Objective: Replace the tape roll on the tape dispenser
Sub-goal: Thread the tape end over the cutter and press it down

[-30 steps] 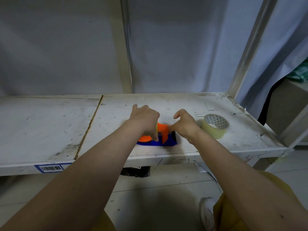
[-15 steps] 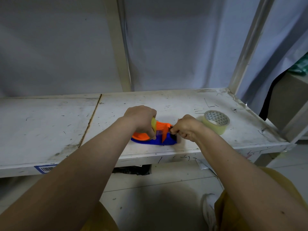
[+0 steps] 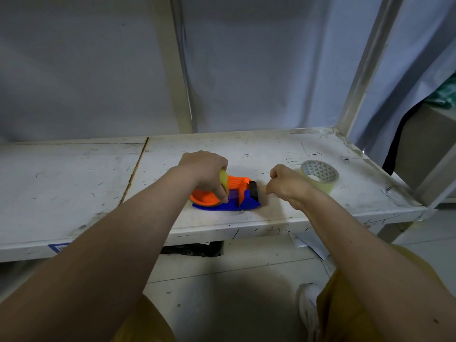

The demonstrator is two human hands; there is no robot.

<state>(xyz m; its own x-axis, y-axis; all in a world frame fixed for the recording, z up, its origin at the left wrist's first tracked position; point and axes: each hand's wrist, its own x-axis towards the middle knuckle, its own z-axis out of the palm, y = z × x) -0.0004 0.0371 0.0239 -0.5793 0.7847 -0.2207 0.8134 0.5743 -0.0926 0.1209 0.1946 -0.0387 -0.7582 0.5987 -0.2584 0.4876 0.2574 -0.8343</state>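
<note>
A blue and orange tape dispenser (image 3: 237,197) lies on the scratched white shelf (image 3: 271,154), near its front edge. My left hand (image 3: 206,172) presses down on the dispenser's left end, its fingers closed over a yellowish tape roll (image 3: 223,180) mounted there. My right hand (image 3: 287,185) sits just right of the dispenser's black roller, fingers pinched on the clear tape end drawn out from it. A second yellowish tape roll (image 3: 319,175) lies flat on the shelf behind my right hand.
Upright white shelf posts (image 3: 172,65) stand at the back, with grey sheeting behind them. A seam (image 3: 134,171) splits the shelf left of my left hand. My knees and a white shoe (image 3: 308,307) are below the shelf edge.
My right hand has moved right, away from the dispenser, drawing the tape end out past the roller. My left hand has stayed on the mounted roll.
</note>
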